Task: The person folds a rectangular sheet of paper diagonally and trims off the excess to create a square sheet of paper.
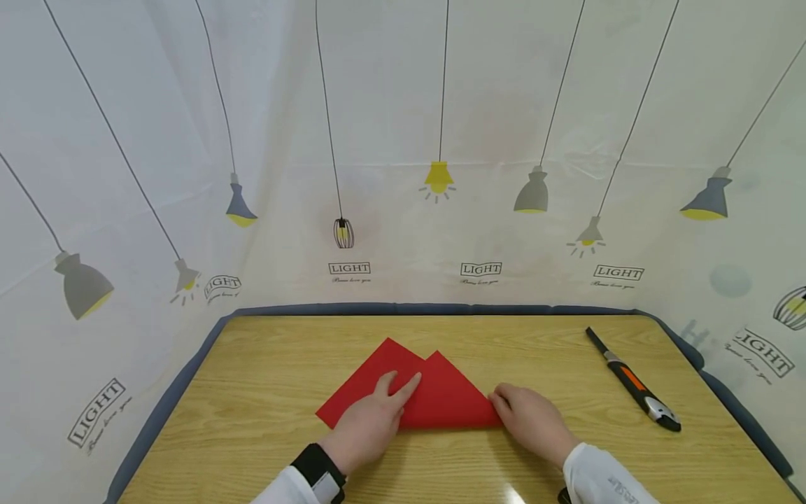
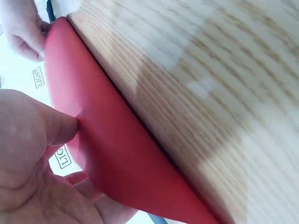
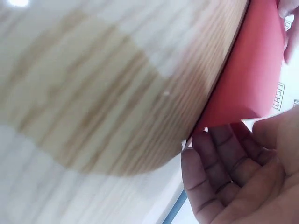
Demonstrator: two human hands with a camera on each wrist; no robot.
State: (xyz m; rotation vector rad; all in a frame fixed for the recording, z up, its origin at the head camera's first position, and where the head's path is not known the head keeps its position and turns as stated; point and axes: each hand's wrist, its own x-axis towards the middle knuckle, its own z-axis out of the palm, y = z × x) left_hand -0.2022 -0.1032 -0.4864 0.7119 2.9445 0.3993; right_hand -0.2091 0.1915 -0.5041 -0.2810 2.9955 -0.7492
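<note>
A folded sheet of red paper (image 1: 447, 399) lies on the wooden table, its two peaks pointing away and a long folded edge towards me. My left hand (image 1: 371, 423) rests on its left half, with two fingers spread apart on the surface. In the left wrist view, the left thumb (image 2: 63, 128) touches the red paper (image 2: 107, 135). At the right-hand corner my right hand (image 1: 532, 420) pinches the paper with bent fingers. The right wrist view has these curled fingers (image 3: 219, 168) at the paper's end, partly hidden behind it.
A black and grey utility knife (image 1: 632, 381) with an orange strip lies on the right of the wooden table (image 1: 252, 378). Dark blue padded edging (image 1: 434, 309) runs along the table's back and sides. Behind stands a white sheet (image 1: 397, 91) printed with lamps.
</note>
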